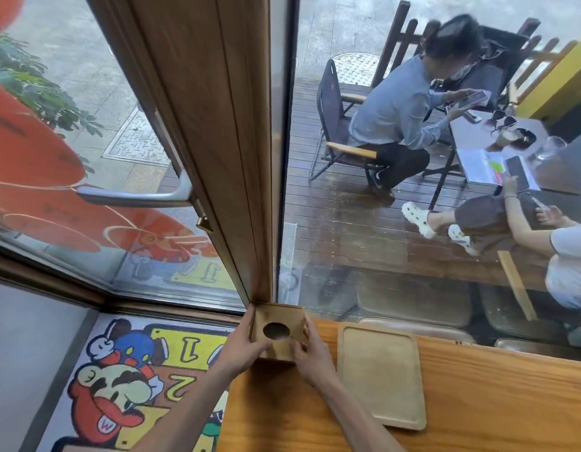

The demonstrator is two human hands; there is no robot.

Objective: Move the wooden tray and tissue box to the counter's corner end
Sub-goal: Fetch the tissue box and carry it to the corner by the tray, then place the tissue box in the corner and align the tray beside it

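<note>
The tissue box (277,334) sat at the tabletop's (478,402) far corner, against the window frame (217,125). The left hand (246,349) and right hand (310,349) gripped its opposite sides. The wooden tray (380,376) lay flat just beside the right hand.

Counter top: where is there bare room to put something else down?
The counter is bare right of the wooden tray, along the window. Another bare patch lies near the viewer, in front of the tissue box and between the forearms. The corner end is crowded: both hands grip the box there, with the tray beside.
</note>
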